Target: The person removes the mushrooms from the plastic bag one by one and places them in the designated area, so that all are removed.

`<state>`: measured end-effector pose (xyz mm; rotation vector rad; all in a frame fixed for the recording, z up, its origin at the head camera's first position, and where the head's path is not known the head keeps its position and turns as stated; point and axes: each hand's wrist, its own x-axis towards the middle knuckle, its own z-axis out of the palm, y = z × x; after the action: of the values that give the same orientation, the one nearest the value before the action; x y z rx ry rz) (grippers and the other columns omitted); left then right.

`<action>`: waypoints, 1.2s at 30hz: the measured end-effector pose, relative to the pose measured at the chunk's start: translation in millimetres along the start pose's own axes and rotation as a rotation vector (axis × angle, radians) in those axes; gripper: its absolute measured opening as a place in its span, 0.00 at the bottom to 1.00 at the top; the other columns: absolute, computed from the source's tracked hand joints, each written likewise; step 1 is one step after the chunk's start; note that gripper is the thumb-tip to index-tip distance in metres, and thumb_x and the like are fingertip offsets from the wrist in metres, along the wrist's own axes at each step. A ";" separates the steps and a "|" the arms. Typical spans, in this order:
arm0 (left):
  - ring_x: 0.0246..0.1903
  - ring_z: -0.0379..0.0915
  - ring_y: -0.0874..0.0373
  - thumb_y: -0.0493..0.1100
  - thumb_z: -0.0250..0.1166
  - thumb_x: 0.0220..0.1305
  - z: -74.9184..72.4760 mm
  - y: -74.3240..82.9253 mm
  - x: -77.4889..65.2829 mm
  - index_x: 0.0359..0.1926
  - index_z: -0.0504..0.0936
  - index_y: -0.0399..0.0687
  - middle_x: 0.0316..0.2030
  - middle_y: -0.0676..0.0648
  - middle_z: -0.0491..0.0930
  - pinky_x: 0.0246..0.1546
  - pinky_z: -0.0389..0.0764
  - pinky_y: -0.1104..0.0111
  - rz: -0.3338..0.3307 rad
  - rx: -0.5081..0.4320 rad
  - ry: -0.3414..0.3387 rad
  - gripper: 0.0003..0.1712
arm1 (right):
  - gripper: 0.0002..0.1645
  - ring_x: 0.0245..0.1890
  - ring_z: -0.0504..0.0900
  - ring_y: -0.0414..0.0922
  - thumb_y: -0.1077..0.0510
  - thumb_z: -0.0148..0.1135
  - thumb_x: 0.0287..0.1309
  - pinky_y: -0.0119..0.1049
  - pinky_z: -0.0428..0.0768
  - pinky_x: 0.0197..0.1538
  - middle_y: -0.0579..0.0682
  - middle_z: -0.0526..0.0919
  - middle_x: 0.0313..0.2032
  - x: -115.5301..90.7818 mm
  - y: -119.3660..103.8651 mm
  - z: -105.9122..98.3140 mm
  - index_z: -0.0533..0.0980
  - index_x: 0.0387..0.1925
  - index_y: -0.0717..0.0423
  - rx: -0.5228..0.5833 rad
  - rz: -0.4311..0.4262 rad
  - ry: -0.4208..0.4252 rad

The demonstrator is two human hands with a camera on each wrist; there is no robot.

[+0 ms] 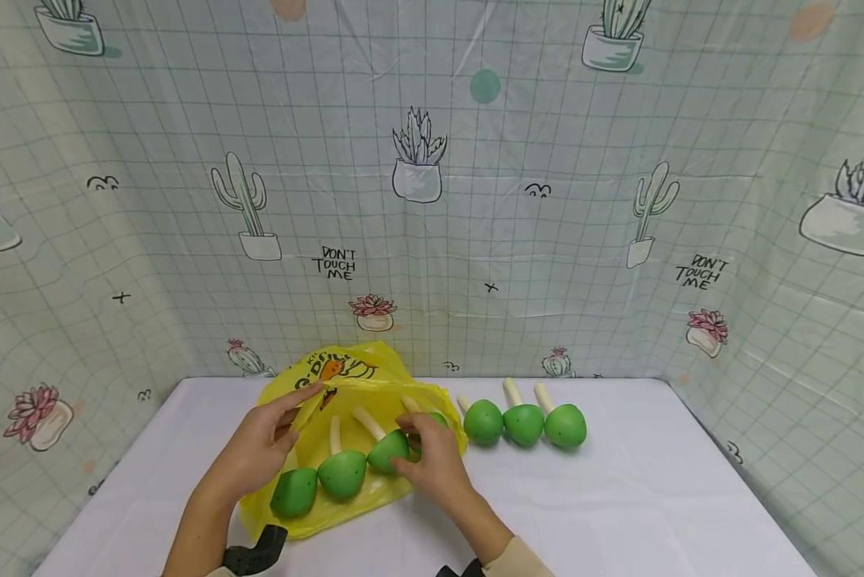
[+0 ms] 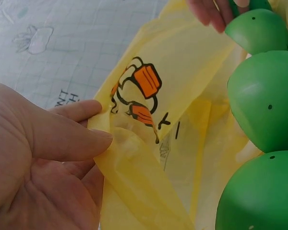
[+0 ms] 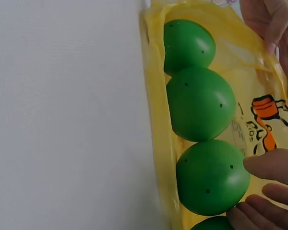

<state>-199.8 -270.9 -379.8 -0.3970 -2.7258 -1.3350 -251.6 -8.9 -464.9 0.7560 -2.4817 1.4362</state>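
Note:
Several green maracas with pale handles lie in a row on a yellow plastic bag (image 1: 360, 517), its printed upper layer raised. My left hand (image 1: 262, 445) pinches the bag's edge between thumb and fingers; the left wrist view shows the thumb (image 2: 81, 143) on the film. With curled fingers, my right hand (image 1: 435, 461) holds the third maraca (image 1: 386, 451) from the left by its head. Left of it lie a second maraca (image 1: 342, 474) and a leftmost one (image 1: 294, 492), whose handle is hidden. Behind the right hand, another maraca (image 1: 438, 418) is partly covered.
Outside the bag, to its right, 3 more maracas stand close together: one (image 1: 483, 422), a middle one (image 1: 523, 425) and a rightmost one (image 1: 566, 425). All are on a white-covered table (image 1: 641, 497). A cactus-print curtain (image 1: 518, 240) hangs behind and at both sides.

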 end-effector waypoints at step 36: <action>0.72 0.63 0.32 0.17 0.55 0.68 0.4 -3.0 1.0 0.79 0.67 0.46 0.77 0.32 0.62 0.66 0.74 0.43 -0.028 -0.004 -0.005 0.42 | 0.36 0.56 0.83 0.55 0.70 0.86 0.38 0.50 0.83 0.61 0.56 0.86 0.54 6.5 -4.3 11.1 0.82 0.54 0.63 -0.362 -0.013 -0.042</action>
<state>-201.6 -272.2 -382.2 -0.3644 -2.7430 -1.3477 -254.0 -22.3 -464.8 0.7303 -2.6530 0.9313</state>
